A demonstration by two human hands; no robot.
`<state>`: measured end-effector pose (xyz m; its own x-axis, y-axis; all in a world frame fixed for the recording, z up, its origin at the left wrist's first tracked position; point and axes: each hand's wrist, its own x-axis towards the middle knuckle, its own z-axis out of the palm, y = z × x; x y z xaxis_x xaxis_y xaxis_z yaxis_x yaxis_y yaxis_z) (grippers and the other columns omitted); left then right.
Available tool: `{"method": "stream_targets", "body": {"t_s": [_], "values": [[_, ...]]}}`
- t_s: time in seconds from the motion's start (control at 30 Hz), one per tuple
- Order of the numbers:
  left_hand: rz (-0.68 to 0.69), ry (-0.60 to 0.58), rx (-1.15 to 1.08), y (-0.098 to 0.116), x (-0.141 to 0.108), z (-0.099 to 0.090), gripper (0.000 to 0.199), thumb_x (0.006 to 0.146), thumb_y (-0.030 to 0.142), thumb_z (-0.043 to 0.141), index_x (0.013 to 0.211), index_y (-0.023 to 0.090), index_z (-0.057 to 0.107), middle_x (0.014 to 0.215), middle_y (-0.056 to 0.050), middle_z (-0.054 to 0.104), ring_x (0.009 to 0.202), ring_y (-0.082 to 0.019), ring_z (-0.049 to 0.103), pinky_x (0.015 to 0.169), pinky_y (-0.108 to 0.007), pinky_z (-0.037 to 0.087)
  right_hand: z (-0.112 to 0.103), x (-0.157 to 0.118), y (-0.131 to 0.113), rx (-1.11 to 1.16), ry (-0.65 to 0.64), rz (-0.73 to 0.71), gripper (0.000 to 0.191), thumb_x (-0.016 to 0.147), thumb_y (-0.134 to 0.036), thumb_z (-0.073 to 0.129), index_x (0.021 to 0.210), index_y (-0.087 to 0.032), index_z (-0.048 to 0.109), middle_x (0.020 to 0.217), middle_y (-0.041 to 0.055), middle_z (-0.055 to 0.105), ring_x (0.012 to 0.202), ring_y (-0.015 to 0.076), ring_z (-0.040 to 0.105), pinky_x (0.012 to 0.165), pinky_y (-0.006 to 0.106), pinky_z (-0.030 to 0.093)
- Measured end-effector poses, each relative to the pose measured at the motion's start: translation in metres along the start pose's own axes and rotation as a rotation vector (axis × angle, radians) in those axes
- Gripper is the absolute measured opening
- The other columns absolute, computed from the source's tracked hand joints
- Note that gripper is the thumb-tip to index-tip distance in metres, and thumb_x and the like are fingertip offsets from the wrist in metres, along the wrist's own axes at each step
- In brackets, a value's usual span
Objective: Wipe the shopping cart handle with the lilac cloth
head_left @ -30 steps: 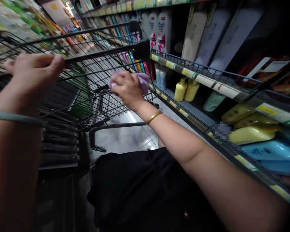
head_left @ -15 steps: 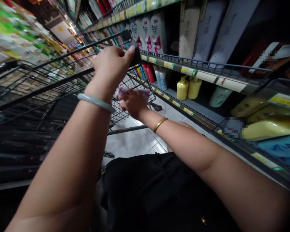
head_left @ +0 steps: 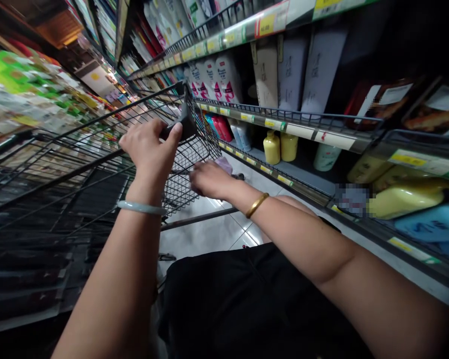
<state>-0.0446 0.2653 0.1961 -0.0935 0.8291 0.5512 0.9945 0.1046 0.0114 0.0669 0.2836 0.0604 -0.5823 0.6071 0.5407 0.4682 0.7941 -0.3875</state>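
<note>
Pale green bangle on its wrist, my left hand is closed round the upper rail of a black wire shopping cart. Its thumb lies along the black plastic corner piece. Lower and to the right, my right hand, slightly blurred and with a gold bangle, is closed on a lavender cloth. Only a bit of the cloth shows past the knuckles. That hand is beside the cart's mesh end; whether the cloth touches the wires I cannot tell.
Shelves of bottles run along the right, with yellow pump bottles low down. Yellow bottles lie on their sides nearer me. Packaged goods line the left. Pale tiled floor shows under the cart.
The view has shifted, and both hands appear lower in it. More of the black corner piece shows beside my left thumb. Less of the lavender cloth shows around my right hand.
</note>
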Motion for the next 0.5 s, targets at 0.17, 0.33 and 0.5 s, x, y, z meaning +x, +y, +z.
{"method": "stream_targets", "body": {"t_s": [0.17,0.33,0.5], "values": [[-0.004,0.028,-0.037,-0.008,-0.013,-0.009,0.051,0.09,0.072,0.042,0.072,0.026,0.056,0.071,-0.004,0.06,0.1,-0.029,0.059,0.083,-0.041,0.022,-0.027,-0.009,0.0,0.193,-0.088,-0.065,0.027,0.083,-0.004,0.059,0.067,-0.022,0.07,0.086,0.0004,0.073,0.091,0.0172,0.066,0.089,0.033,0.05],[0.0,0.083,-0.087,-0.017,-0.027,-0.015,0.05,0.092,0.063,0.043,0.059,0.026,0.038,0.063,-0.005,0.05,0.086,-0.029,0.055,0.081,-0.042,0.026,-0.043,0.003,-0.007,0.341,0.52,0.134,0.038,0.081,0.002,0.043,0.078,-0.022,0.072,0.108,0.0032,0.074,0.118,0.0188,0.064,0.109,0.035,0.048],[0.017,0.206,-0.075,-0.028,-0.046,-0.018,0.05,0.096,0.054,0.045,0.059,0.025,0.026,0.059,-0.003,0.039,0.071,-0.024,0.043,0.077,-0.041,0.024,-0.003,0.016,0.02,0.645,0.52,0.566,0.026,0.075,-0.001,0.047,0.074,-0.021,0.064,0.088,0.0026,0.071,0.095,0.0183,0.067,0.092,0.033,0.056]]}}
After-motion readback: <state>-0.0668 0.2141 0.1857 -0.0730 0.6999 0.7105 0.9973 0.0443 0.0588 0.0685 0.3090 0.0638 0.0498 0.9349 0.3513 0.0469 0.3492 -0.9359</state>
